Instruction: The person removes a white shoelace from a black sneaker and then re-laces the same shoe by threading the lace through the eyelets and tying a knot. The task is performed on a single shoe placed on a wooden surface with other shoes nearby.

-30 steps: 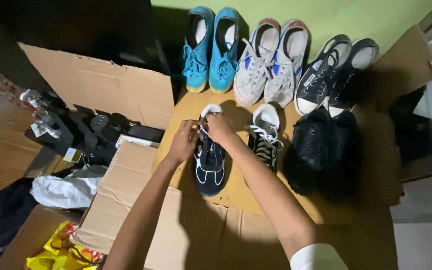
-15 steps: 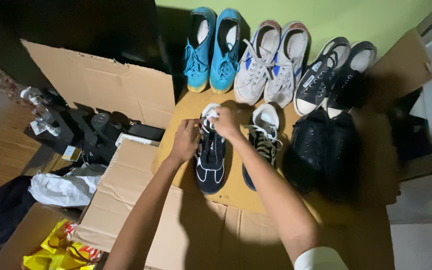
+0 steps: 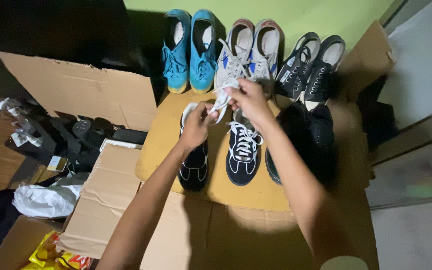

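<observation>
White lace (image 3: 222, 102) pinched at both ends, stretched up between left hand (image 3: 196, 125) & right hand (image 3: 248, 100), above dark shoe (image 3: 194, 160) on yellow board (image 3: 158, 150). Both sets of fingers clenched on lace. Half a sec ago hands low on shoe's tongue; now lifted & pulled apart, right hand risen toward back row — lace prob coming out of, or drawn taut thru, eyelets. Matching laced shoe (image 3: 242, 155) just right of it. Beyond: blue pair (image 3: 188, 50), white pair (image 3: 246, 50), navy pair (image 3: 308, 70), black pair (image 3: 308, 135). Cardboard (image 3: 81, 90) left. Can't tell lace's lower end, hidden by left hand; black pair & clutter at left too dark to make out
</observation>
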